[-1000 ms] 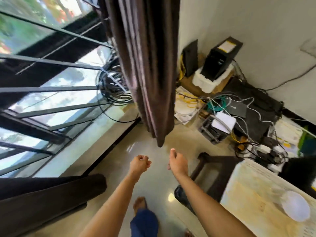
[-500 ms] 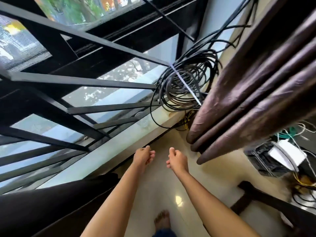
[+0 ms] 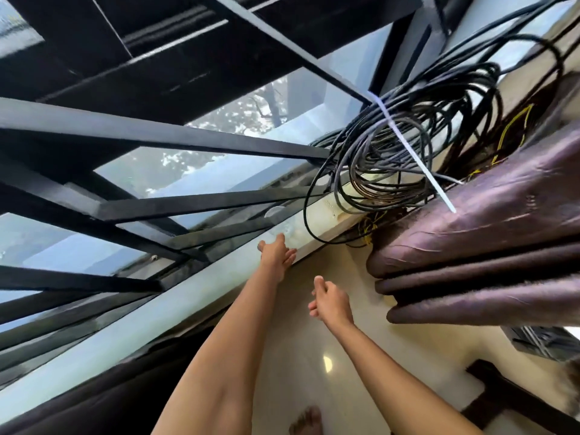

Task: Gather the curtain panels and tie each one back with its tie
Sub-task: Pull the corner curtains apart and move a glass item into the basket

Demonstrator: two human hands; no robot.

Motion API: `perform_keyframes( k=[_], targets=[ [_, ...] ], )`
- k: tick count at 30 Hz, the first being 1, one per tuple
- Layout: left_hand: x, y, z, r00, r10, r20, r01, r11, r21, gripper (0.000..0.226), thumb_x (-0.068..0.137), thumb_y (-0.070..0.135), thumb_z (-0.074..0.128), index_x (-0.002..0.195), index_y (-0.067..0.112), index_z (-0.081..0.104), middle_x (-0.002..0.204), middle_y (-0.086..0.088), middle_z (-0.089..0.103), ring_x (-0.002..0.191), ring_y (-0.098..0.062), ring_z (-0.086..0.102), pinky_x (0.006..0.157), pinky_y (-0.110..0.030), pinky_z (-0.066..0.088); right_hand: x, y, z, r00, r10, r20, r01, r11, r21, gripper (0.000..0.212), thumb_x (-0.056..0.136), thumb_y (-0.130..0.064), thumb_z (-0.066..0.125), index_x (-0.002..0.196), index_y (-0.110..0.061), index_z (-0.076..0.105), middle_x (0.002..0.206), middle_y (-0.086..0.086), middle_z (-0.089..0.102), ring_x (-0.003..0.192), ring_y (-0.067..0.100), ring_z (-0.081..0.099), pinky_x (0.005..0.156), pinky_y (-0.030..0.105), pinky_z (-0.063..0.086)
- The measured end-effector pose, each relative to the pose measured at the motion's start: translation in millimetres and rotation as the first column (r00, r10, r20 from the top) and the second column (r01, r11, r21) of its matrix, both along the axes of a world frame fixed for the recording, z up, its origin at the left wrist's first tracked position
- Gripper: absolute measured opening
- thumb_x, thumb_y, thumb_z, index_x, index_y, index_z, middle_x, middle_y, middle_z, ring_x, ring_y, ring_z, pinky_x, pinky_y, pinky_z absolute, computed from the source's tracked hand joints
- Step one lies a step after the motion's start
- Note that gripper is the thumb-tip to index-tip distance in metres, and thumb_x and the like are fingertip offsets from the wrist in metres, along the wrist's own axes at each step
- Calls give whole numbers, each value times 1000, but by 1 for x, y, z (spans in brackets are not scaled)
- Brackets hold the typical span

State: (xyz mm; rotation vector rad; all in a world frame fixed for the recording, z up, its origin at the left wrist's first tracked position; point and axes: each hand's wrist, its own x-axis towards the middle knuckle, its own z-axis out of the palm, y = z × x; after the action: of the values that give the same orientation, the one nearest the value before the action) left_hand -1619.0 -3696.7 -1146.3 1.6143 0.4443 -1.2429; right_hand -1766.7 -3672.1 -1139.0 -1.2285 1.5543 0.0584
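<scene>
Purple-brown shiny cloth in thick, heavy folds makes up the curtain panel (image 3: 489,246) on the right. It hangs loose and bunched, and its fuzzy hem ends above the glossy cream floor tiles (image 3: 314,356) near their right edge.

The left hand (image 3: 276,255) reaches forward to the pale stone window sill (image 3: 175,296). Its fingers are stretched out straight at the sill's front edge and carry nothing; whether they touch the stone cannot be told. The right hand (image 3: 331,301) hovers over the floor between the left hand and the curtain's hem, near the cloth but apart from it. Its thumb is raised, its fingers are loosely curled, and it is empty.

At the far right end of the sill sits a large coil of black cable (image 3: 392,171), bound by a white plastic strap (image 3: 417,155). Some loops droop over the sill's front edge. Thin yellow wires (image 3: 514,127) run behind the coil, beside the upper folds of the curtain.

Black metal window bars (image 3: 188,139) cross the glass behind the sill. Below the near left stretch of the sill a second dark curtain panel (image 3: 94,403) lies across the lower left corner.

A bare foot (image 3: 306,422) stands on the floor at its near edge. Toward the floor's near right corner stands a dark wooden furniture leg (image 3: 514,400). Just under the curtain's hem a black slotted box (image 3: 543,340) shows in part.
</scene>
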Motion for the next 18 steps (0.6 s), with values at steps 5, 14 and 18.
perform_keyframes(
  k=[5,14,18],
  targets=[
    [8,-8,-22,997,-60,58,58,998,25,60,99,40,41,148,24,10,81,-9,58,67,-15,61,67,-24,54,-2,3,-12,1000,7,-13,-7,1000,22,44,99,-43,33,87,-10,60,67,4,66,50,11,60,53,24,51],
    [6,3,-24,984,-104,147,89,991,105,45,99,10,36,144,12,28,75,-11,63,58,-15,56,55,-21,48,-21,9,-11,999,33,-11,-33,999,0,45,98,-45,33,84,-12,60,66,4,67,51,14,61,64,34,56],
    [-12,30,-23,967,-201,156,174,970,169,32,99,10,34,128,8,45,74,-13,63,58,-16,59,49,-21,50,-34,17,-3,1000,16,-5,-16,1000,1,46,98,-45,32,85,-11,60,64,4,66,49,15,61,62,34,53]
  ],
)
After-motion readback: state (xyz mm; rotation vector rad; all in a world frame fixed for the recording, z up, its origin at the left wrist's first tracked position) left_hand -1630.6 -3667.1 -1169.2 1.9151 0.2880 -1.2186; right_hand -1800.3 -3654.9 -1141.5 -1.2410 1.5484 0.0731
